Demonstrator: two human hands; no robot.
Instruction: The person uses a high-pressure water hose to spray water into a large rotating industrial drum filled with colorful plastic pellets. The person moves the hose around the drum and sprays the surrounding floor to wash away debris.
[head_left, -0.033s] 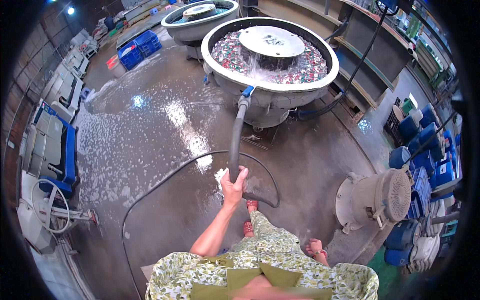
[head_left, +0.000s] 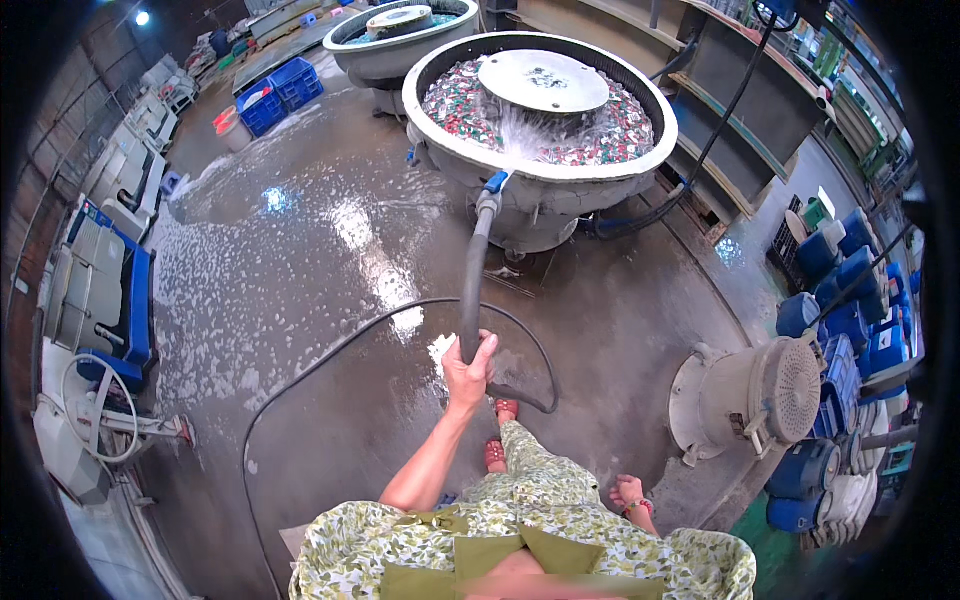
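Note:
My left hand (head_left: 467, 374) is wrapped round a dark water hose (head_left: 472, 280), thumb upward. The hose rises away from me to a nozzle with a blue valve handle (head_left: 496, 182) at the near rim of a large round tub (head_left: 560, 176). Water (head_left: 522, 135) sprays from it into the tub, against the base of the pale disc-topped centre column (head_left: 543, 82). Small red, green and white pieces (head_left: 625, 125) fill the ring around that column. Low at my right side hangs my right hand (head_left: 628, 491), fingers curled and seemingly holding nothing; a bracelet circles its wrist.
The hose's slack loops over the wet, foamy floor (head_left: 330, 240) by my feet. A second tub (head_left: 365, 68) stands behind. On the right are a grey drum-shaped machine (head_left: 745, 400) and blue barrels (head_left: 805, 470); on the left, blue crates (head_left: 262, 110) and grey-and-blue equipment (head_left: 100, 290).
The water spray in the tub looks wider and whiter. Both hands and the hose stay nearly where they were.

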